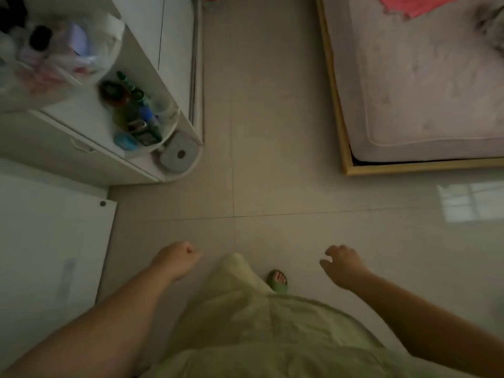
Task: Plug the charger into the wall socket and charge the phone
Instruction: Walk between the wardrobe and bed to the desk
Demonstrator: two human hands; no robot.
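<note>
No charger, phone or wall socket shows in the head view. My left hand (178,259) hangs over the tiled floor at lower left, fingers curled into a loose fist with nothing in it. My right hand (342,264) hangs at lower right, empty, its fingers loosely bent and apart. Between them I see my pale green garment and one foot in a green sandal (278,281).
A white cabinet (81,148) stands at the upper left, with a round shelf of small bottles (136,118), a plastic bag (54,55) and a tissue roll (180,154). A bed with a wooden frame (338,118) fills the upper right. A white door panel (54,241) is at left.
</note>
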